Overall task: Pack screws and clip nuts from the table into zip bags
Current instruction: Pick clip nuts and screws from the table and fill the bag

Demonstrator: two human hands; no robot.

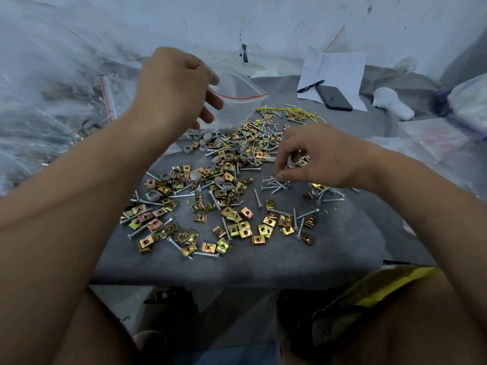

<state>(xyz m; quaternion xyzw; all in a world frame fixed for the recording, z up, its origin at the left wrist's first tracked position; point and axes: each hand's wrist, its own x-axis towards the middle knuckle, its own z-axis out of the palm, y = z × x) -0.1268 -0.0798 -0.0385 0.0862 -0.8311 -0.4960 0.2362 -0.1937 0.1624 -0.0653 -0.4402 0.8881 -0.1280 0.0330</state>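
While screws (275, 184) and clip nuts (232, 217) litter your grey table (342, 233), left hand (171, 85) grips a zip bag (237, 106); right hand (313, 159) pinches screws.

Both forearms were bare to beyond the frame's edge, with no sleeve, watch or ring showing on the left hand (174, 85) or the right hand (316, 156), and a yellow garment with dark trim (382, 288) lay across the bare right thigh.
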